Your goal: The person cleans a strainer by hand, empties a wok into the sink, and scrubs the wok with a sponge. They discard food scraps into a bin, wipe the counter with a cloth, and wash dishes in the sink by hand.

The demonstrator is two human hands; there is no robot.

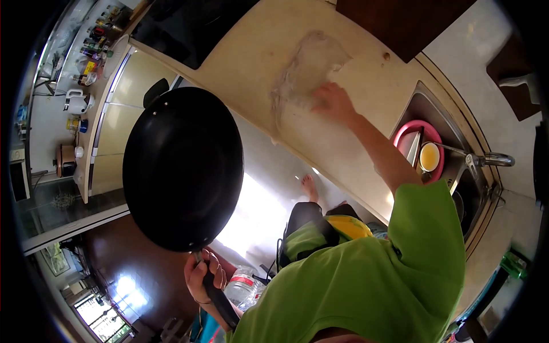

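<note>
My left hand (205, 278) is wrapped round the long handle of a black wok (183, 168), held up beside the counter. The wok's dark inside faces me, and a small helper handle (155, 93) sticks out at its far rim. Over the beige counter (354, 146), my right hand (334, 103) reaches onto a thin, clear, crumpled plastic sheet or bag (311, 63). Its fingers are smeared by motion, so whether they grip the plastic does not show.
To the right, a metal sink (420, 103) holds a pink basin (420, 127) with a yellow-and-white bowl (429, 156), under a faucet (494, 160). A black cooktop (189, 26) lies at the upper left. Plastic bottles (243, 288) stand below my left arm.
</note>
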